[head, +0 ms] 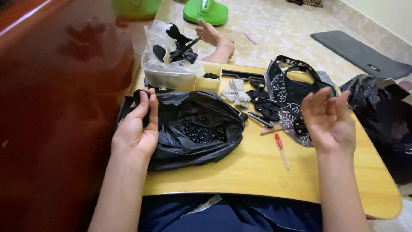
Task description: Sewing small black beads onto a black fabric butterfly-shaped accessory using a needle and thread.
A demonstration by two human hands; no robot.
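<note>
your left hand [136, 124] pinches the black bag's [193, 129] rim at the table's [257, 172] left edge; black beads [201, 133] lie inside. your right hand [329, 121] hovers open, empty, over the patterned cloth [292, 96].

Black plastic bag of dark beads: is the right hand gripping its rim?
No: the left hand grips the black plastic bag; the right hand is raised, open, apart from it.

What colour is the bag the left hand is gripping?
Black: a glossy plastic bag holding black beads, gripped at its rim by the left hand. Head view.
</note>
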